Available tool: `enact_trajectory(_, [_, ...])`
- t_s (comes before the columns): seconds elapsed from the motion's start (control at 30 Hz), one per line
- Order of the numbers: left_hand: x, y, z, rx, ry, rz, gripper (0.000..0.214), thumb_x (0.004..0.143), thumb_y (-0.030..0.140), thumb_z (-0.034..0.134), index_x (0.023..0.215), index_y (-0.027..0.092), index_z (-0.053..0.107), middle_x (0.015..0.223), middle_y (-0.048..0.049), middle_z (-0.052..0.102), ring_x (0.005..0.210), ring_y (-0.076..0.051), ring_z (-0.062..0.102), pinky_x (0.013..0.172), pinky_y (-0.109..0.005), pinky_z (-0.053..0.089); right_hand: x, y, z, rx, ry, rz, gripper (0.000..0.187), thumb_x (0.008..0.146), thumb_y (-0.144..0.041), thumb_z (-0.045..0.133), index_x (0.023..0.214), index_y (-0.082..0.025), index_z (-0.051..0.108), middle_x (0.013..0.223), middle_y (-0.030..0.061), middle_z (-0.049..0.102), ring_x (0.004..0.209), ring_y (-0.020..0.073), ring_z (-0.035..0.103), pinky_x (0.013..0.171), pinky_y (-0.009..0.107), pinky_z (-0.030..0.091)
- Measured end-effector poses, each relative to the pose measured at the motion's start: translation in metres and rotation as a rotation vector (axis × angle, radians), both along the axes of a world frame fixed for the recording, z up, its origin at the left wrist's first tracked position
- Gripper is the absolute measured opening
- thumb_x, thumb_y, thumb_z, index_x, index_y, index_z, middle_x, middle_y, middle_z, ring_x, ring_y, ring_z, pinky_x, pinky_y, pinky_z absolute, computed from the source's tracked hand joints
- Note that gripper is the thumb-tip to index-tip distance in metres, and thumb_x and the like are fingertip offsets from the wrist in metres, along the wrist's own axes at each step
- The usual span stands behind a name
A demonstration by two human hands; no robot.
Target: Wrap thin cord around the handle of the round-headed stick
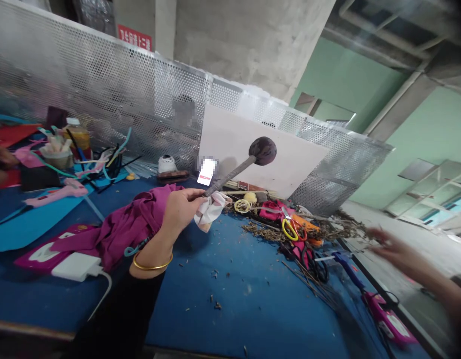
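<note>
My left hand (183, 207), with a gold bangle on its wrist, is closed around the lower end of a grey wrapped stick (233, 174). A dark round ball (263, 150) tops the stick, which tilts up to the right. A crumpled white tissue (211, 209) hangs at the stick's lower end, by my fingertips. Over the table's right edge, my right hand (392, 247) is smeared by motion near a heap of dried twigs (342, 227); whether it holds anything cannot be made out. Purple cloth (140, 219) lies beside my left wrist.
Yellow-handled scissors (289, 230) lie among coloured scraps. A pink-and-blue glue gun (387, 314) rests at the right edge. A lit phone (207, 172) leans near a white board (308, 159). A white charger (76, 267) is at left. Another person's hand (4, 157) shows far left.
</note>
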State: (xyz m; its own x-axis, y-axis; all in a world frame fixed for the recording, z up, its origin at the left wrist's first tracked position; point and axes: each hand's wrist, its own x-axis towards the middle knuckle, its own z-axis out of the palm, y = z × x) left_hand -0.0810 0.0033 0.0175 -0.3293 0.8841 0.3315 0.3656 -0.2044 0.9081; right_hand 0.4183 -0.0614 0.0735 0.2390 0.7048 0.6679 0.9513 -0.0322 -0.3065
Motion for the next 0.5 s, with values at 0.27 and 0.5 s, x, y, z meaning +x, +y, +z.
enact_trajectory(0.27, [0.046, -0.009, -0.012, -0.174, -0.057, -0.267, 0.027, 0.067, 0.017, 0.068, 0.092, 0.014, 0.076, 0.046, 0.0046, 0.058, 0.041, -0.009, 0.049, 0.045, -0.021, 0.042, -0.099, 0.047, -0.079, -0.025, -0.089, 0.023, 0.018, 0.086, -0.033, 0.055, 0.083, -0.021, 0.068, 0.096, 0.0105, 0.067, 0.071, 0.0205, 0.062, 0.060, 0.032, 0.041])
enact_trajectory(0.5, [0.065, -0.020, -0.016, -0.309, -0.121, -0.407, 0.025, 0.066, 0.021, 0.068, 0.088, 0.013, 0.076, 0.045, 0.0039, 0.055, 0.039, -0.009, 0.043, 0.043, -0.024, 0.039, -0.240, 0.059, -0.118, -0.294, 0.642, 0.907, 0.045, 0.078, -0.041, 0.067, 0.118, -0.020, 0.059, 0.116, 0.0093, 0.066, 0.107, 0.0233, 0.061, 0.095, 0.038, 0.047])
